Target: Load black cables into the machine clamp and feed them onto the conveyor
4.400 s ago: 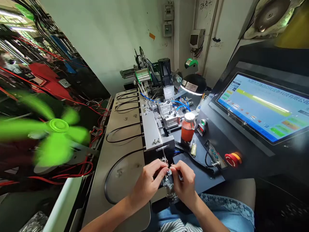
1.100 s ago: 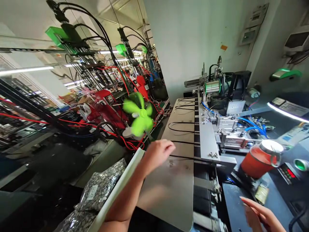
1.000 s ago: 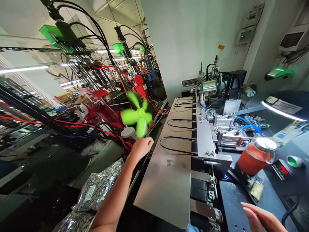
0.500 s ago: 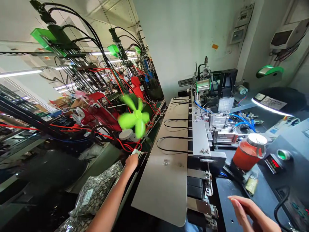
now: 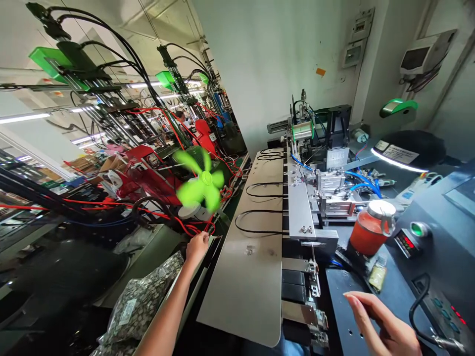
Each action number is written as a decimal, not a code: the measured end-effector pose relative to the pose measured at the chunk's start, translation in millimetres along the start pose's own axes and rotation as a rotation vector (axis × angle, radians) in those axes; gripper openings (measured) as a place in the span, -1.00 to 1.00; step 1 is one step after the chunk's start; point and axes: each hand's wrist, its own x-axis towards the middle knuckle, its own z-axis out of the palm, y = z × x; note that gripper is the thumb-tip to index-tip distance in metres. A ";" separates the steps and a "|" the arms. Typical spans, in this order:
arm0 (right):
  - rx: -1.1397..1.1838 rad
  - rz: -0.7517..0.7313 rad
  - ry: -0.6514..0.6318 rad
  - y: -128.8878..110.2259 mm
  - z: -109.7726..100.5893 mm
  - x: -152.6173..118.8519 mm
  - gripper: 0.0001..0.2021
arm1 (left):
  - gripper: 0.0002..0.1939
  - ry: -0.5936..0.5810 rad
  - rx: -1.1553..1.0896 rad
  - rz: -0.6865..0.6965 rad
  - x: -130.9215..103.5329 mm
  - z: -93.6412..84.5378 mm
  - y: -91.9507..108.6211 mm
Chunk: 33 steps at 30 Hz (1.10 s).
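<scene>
Beside the metal plate (image 5: 245, 277), the left hand (image 5: 196, 245) curls by red wires (image 5: 193, 228), grip unclear; the right hand (image 5: 382, 324) hovers open.

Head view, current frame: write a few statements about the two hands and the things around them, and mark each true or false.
1. The left hand reaches out to the left of the metal plate, below the green fan. True.
2. The right hand grips the orange jar. False: it hovers with its fingers spread over the dark bench, apart from the jar.
3. Black cable loops lie on the metal plate. True.
4. The green fan lies flat on the metal plate. False: it stands off the plate's left edge, among red wires.
5. A silvery bag lies beneath the left forearm. True.
</scene>
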 end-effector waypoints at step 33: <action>0.163 0.030 0.023 -49.1 31.1 22.3 -0.84 | -0.77 -0.485 -0.629 1.110 -149.8 -33.7 219.2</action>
